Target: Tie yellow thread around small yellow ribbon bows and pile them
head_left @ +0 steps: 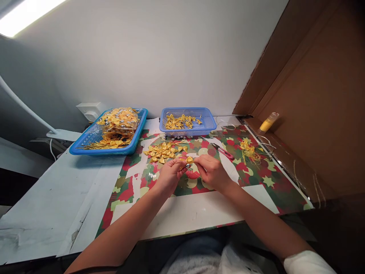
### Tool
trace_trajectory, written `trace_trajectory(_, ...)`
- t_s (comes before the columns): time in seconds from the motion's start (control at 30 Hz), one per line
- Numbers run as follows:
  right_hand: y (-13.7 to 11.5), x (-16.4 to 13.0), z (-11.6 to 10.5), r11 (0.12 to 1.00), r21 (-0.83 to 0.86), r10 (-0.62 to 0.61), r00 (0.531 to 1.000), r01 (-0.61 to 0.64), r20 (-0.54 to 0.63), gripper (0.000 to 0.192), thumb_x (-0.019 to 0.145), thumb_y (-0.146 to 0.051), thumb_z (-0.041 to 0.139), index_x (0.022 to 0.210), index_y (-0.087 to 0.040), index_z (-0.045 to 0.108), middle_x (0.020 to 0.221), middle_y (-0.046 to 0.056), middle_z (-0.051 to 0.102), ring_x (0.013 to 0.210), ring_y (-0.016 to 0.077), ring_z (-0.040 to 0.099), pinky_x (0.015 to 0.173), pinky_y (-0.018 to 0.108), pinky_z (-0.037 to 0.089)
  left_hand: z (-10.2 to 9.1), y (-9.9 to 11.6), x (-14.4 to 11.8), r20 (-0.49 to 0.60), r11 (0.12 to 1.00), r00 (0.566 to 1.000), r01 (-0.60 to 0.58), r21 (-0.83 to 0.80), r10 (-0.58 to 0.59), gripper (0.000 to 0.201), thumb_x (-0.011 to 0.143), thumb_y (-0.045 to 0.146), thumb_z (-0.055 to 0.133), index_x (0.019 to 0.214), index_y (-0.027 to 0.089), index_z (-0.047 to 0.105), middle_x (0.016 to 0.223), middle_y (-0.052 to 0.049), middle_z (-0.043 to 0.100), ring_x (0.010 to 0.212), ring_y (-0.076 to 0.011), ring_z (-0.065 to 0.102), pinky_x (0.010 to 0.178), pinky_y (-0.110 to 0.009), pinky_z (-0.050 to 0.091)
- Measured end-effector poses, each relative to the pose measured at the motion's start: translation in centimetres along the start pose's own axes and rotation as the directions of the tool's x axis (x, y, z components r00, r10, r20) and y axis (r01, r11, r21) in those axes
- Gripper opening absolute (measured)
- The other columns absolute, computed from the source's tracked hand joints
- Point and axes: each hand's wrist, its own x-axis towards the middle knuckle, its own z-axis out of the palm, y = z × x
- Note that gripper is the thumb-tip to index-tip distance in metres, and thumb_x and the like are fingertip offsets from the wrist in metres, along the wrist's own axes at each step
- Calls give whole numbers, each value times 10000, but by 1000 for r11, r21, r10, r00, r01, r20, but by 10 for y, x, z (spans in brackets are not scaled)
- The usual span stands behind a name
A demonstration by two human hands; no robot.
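One yellow bow (189, 160) sits pinched between left hand (168, 176) and right hand (211, 173) at frame centre; loose bow pile (163, 151) remains above, two baskets (186, 121) partly filled.

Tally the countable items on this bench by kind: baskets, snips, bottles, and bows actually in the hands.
Blue baskets: 2, a left one and a back one
Pink-handled snips: 1
Yellow bottle: 1
Gold bow between left hand and right hand: 1
Total: 5
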Motion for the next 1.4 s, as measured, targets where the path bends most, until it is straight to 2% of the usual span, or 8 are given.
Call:
trace_trajectory(0.3, -3, -1, 5, 996, 81, 35, 998, -31, -45, 199, 906, -90, 428, 830, -182, 587, 717, 41, 618, 673, 159, 564, 628, 270, 447, -1, -1, 1, 7, 1000, 1000, -5, -4, 5, 194, 454, 187, 783, 561, 127, 633, 660, -3, 604, 673, -93, 567, 646, -193, 476)
trace_trajectory(0.67, -11, 3, 1, 939, 277, 230, 972, -205, -58, 170, 883, -147, 469, 779, -189, 596, 669, 3, 612, 580, 123, 523, 557, 244, 410, 2, -1, -2, 52, 998, 999, -11, -63, 14, 203, 500, 199, 795, 623, 136, 646, 704, -10, 641, 699, -104, 589, 714, -215, 488)
trace_trajectory(0.9, -13, 4, 1, 861, 381, 363, 932, -338, 6, 166, 874, -220, 494, 771, -184, 620, 648, -4, 592, 598, 122, 514, 574, 237, 414, 2, 1, -3, 107, 1000, 994, -4, -26, 7, 174, 551, 229, 780, 640, 154, 651, 690, -14, 650, 718, -132, 612, 750, -247, 483)
trace_trajectory(1.17, -12, 2, 6, 729, 544, 438, 894, -416, 95, 162, 861, -254, 507, 751, -176, 597, 630, -18, 519, 597, 112, 468, 564, 230, 393, 0, -2, 0, 85, 999, 996, -13, -43, 16, 196, 517, 206, 789, 626, 144, 639, 705, -8, 652, 705, -111, 595, 721, -226, 475)
trace_trajectory(1.4, -13, 2, 10, 659, 591, 486, 863, -465, 137, 169, 848, -300, 525, 758, -177, 597, 631, -21, 503, 583, 106, 453, 546, 225, 389, 1, -2, -1, 69, 997, 997, -15, -73, 20, 188, 513, 192, 782, 608, 143, 628, 687, 0, 646, 691, -101, 592, 710, -214, 475)
